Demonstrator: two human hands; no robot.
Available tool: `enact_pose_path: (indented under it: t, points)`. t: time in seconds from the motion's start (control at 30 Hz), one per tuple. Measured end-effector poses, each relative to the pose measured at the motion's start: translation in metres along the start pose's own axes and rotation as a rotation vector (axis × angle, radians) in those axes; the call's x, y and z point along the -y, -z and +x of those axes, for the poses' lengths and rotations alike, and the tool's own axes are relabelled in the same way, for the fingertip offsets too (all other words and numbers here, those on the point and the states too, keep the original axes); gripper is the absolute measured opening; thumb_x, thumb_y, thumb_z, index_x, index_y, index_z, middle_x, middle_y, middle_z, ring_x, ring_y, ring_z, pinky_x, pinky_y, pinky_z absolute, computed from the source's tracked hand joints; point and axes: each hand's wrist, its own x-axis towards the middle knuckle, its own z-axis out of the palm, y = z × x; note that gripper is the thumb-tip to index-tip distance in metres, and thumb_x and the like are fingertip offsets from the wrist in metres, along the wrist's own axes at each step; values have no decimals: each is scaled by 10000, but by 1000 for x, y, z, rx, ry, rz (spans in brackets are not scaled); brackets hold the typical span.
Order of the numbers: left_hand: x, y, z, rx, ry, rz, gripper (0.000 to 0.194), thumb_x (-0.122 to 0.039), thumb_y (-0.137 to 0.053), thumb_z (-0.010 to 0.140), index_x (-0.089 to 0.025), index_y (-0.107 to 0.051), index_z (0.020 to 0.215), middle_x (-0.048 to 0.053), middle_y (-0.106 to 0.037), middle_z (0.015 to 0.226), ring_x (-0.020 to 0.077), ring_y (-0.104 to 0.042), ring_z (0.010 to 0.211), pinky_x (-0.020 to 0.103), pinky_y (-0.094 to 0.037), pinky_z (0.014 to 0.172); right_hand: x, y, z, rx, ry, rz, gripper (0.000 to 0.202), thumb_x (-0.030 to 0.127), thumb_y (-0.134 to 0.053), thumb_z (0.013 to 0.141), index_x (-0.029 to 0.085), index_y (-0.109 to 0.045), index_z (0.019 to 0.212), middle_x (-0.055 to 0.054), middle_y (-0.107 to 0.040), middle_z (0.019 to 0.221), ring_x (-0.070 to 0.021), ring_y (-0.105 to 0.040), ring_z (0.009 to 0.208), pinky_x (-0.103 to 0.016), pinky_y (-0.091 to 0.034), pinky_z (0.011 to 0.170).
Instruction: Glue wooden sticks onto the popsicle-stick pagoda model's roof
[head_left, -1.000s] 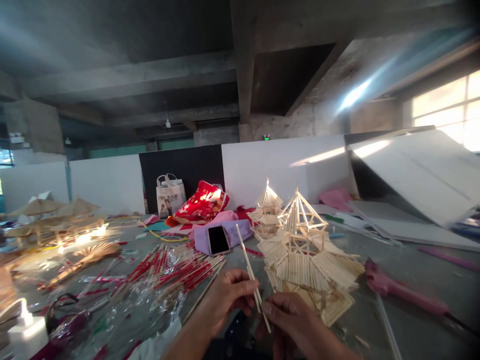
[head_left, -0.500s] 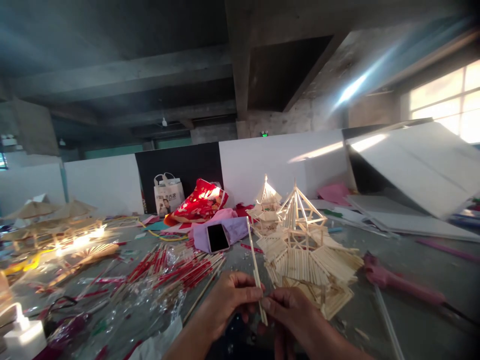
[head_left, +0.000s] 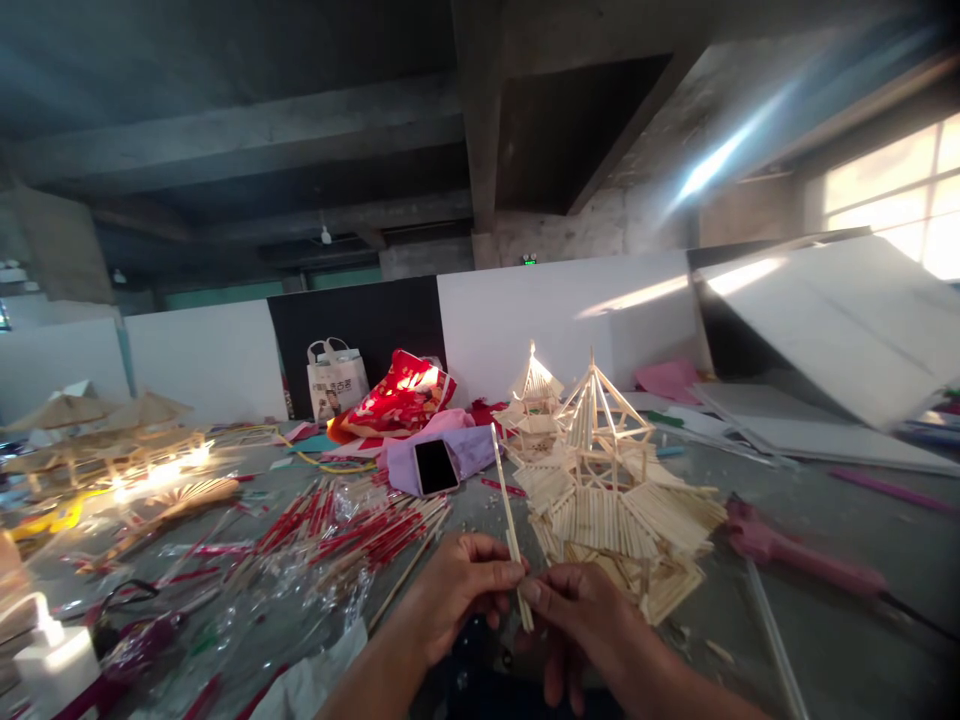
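Observation:
My left hand (head_left: 469,590) is closed in a pinch on pale thin wooden sticks (head_left: 504,490), one long and at least one shorter lying alongside it. The long stick points up and slightly left. My right hand (head_left: 581,615) has thumb and forefinger pinched at the lower part of the same sticks, its other fingers hanging loose. Just beyond my hands stands a pagoda model (head_left: 607,500) built of such sticks, with an open-framed, partly slatted roof. Behind it to the left is a smaller stick pagoda (head_left: 532,395).
A pink glue gun (head_left: 806,560) lies to the right, beside a clear glue stick (head_left: 772,640). Left are red-and-natural sticks (head_left: 375,535) among plastic wrap, a phone (head_left: 435,468) on purple cloth, and a white charger (head_left: 56,665). White boards (head_left: 840,330) lean at the back right.
The camera view has shifted slightly. Both hands keep their pinch on the sticks, almost in the same place; a shorter stick's upper end now shows more clearly beside the long one.

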Motion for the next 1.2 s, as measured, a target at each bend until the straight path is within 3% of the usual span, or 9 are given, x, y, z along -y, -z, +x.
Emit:
enact_pose_path:
  t: [0.67,1.2]
  points:
    - [1,1,1,14,23,-54,231,-240,-728,612,-63,-664,746,-1,-552,569,60,-500,471,156,-394,411,-2,1,1,32,-6,105,444,502,-670,694,74,-582,772,-87,-658,682,-186,-613,399,-186,-444,270]
    - [0,2,2,-2,26,-82,230,-252,-735,593,-69,-662,713,-5,-542,536,60,-486,453,161,-386,407,6,-5,-4,14,-46,82,498,574,-654,651,99,-551,760,-74,-650,673,-168,-604,399,-187,-431,278]
